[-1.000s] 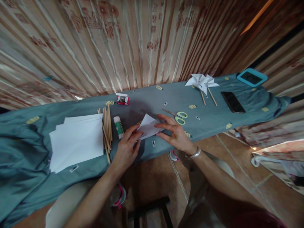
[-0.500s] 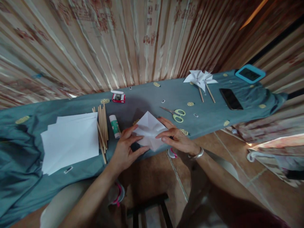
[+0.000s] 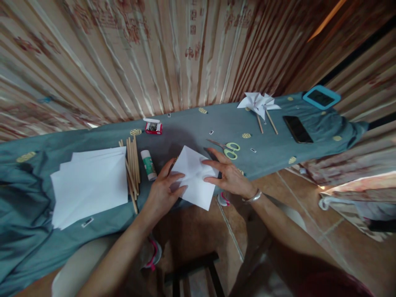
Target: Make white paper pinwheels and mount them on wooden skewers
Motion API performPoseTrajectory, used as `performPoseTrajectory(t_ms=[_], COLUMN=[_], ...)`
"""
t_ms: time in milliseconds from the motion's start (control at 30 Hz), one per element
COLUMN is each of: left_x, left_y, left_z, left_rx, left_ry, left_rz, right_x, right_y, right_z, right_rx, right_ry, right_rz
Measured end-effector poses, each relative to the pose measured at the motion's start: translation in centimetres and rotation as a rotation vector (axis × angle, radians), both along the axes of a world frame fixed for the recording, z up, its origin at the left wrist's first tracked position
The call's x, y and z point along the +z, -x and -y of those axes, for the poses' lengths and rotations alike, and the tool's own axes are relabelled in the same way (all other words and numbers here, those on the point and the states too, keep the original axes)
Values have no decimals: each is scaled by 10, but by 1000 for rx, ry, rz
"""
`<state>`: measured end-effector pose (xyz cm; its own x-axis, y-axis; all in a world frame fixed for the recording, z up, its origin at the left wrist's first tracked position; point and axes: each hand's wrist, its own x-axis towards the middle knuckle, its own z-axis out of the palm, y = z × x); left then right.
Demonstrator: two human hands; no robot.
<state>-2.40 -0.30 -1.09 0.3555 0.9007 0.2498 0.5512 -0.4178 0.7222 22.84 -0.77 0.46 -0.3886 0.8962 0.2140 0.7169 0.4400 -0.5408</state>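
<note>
Near the paper (image 3: 194, 176) lie scissors (image 3: 225, 147) and a glue stick (image 3: 149, 166).

Worn on the head, the camera looks forward and down from above and behind the grip of the left hand (image 3: 163, 189) and right hand (image 3: 230, 175), near enough for the forearms (image 3: 123, 248) to run in from the bottom edge, wide enough to include the curtain (image 3: 173, 53) beyond the grip and the tiled floor (image 3: 309, 198) below it.

Your view is dim and slightly soft; light filters through the curtain (image 3: 173, 53), your worktop (image 3: 185, 123) carries faint shadow, and wide-angle bending warps the edges
</note>
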Motion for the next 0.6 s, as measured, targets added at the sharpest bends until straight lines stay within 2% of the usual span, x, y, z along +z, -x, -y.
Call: performPoseTrajectory(t_ms=[100, 167, 300, 367, 500, 600], left_x=[3, 6, 16, 22, 32, 37], left_y=[0, -1, 1, 3, 10, 15], left_z=[-2, -2, -2, -4, -11, -17], left_rx=[-23, -22, 102, 176, 287, 349], left_ry=[104, 155, 113, 50, -67, -80], left_rz=[18, 35, 82, 94, 86, 109], right_x=[2, 2, -2, -3, -3, 2], right_y=[-4, -10, -31, -40, -42, -35], right_z=[-8, -14, -25, -28, -27, -25], right_rx=[-34, -113, -451, -541, -511, -485], right_ry=[-50, -87, -126, -94, -102, -92], right_rz=[12, 32, 239, 374, 502, 551])
